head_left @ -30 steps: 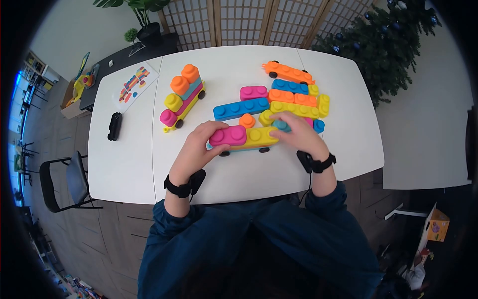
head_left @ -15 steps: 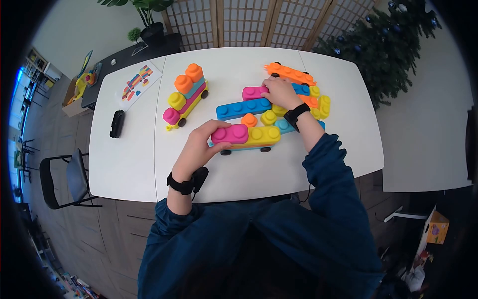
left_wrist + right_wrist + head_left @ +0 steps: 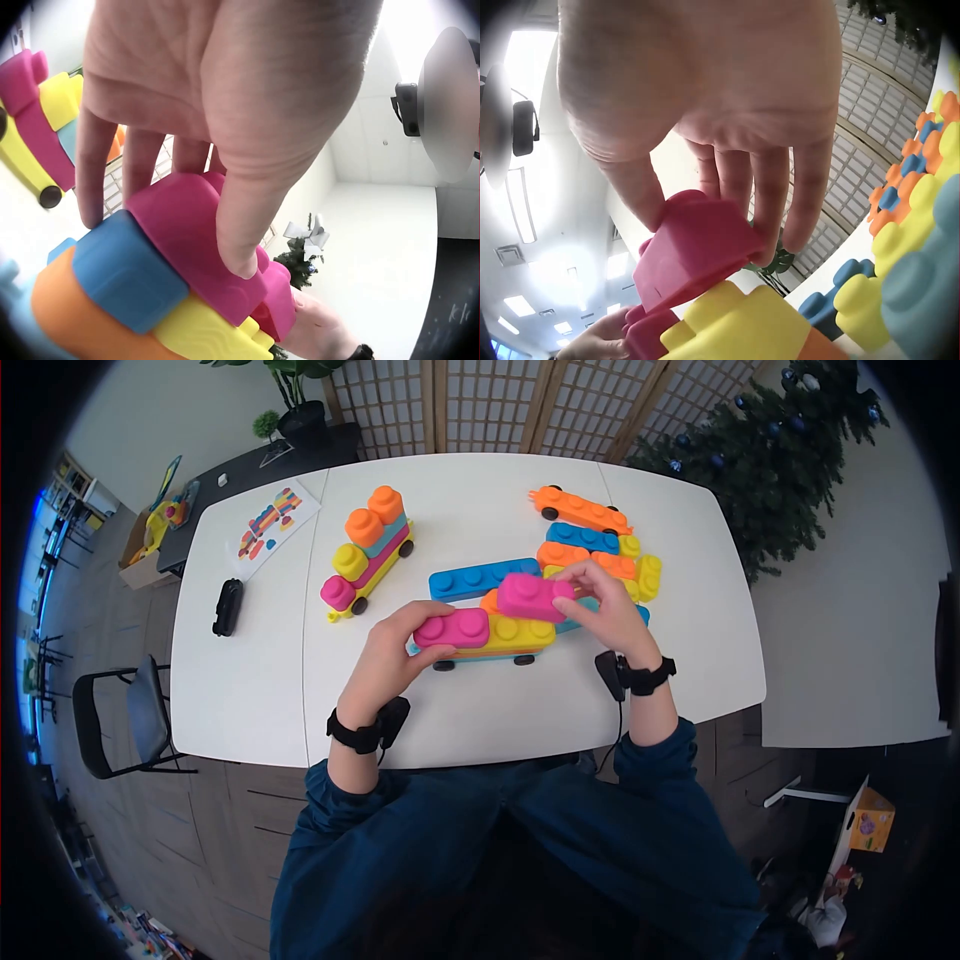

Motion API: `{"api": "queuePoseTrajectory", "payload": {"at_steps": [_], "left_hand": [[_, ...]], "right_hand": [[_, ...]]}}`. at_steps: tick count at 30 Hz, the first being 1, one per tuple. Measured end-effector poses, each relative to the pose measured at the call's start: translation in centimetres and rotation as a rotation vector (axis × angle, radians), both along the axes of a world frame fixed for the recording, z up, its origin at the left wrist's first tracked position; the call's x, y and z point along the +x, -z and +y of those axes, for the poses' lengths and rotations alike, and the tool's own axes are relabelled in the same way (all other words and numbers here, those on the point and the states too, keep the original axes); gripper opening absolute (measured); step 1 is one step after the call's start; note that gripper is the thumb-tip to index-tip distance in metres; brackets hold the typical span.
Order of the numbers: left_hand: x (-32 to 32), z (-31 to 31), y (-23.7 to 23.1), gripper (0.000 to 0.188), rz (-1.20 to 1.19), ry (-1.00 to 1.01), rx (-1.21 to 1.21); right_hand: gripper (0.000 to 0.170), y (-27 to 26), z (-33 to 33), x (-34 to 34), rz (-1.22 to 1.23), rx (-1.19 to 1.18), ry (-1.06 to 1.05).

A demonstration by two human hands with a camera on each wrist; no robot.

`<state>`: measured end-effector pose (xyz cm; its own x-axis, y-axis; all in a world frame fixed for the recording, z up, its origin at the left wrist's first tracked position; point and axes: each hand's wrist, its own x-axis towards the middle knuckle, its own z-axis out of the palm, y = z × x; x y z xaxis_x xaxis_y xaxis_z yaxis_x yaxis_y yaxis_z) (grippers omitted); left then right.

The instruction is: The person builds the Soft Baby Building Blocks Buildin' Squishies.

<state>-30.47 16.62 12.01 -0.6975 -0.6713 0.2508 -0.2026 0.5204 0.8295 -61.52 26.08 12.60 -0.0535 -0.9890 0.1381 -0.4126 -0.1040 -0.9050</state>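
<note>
Near the front of the table, my left hand [image 3: 382, 662] grips a pink block [image 3: 452, 628] between thumb and fingers. That block sits on a layered wheeled stack, beside a yellow block [image 3: 522, 636] of the same toy. In the left wrist view a blue block [image 3: 124, 270] and an orange block [image 3: 82, 319] show below the pink one. My right hand [image 3: 615, 622] pinches a second pink block [image 3: 530, 597], tilted close over the yellow studs. From the right wrist view, this tilted block [image 3: 697, 247] has its lower edge right at the yellow studs.
A long blue block [image 3: 484, 578] lies behind the stack. To the right are several loose blocks, including orange ones [image 3: 612, 565], and an orange wheeled base [image 3: 580, 510]. A finished-looking block car [image 3: 368, 565], a black case [image 3: 228, 608] and a printed picture sheet [image 3: 272, 525] occupy the left.
My right hand reached to the back blocks, took the second pink block, and brought it forward over the stack. My left hand has kept its hold.
</note>
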Motion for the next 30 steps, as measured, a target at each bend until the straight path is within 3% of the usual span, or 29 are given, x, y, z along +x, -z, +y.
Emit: {"api": "queuePoseTrajectory", "payload": {"at_steps": [23,30], "left_hand": [[-0.2,-0.5,0.0,0.045,-0.011,0.019,0.057],[-0.1,-0.4,0.3,0.045,0.021,0.016,0.074]], "right_hand": [[0.033,3.3,2.0,3.2,0.084,-0.176,0.032],[0.034,4.2,2.0,3.3,0.014,-0.19,0.053]]}}
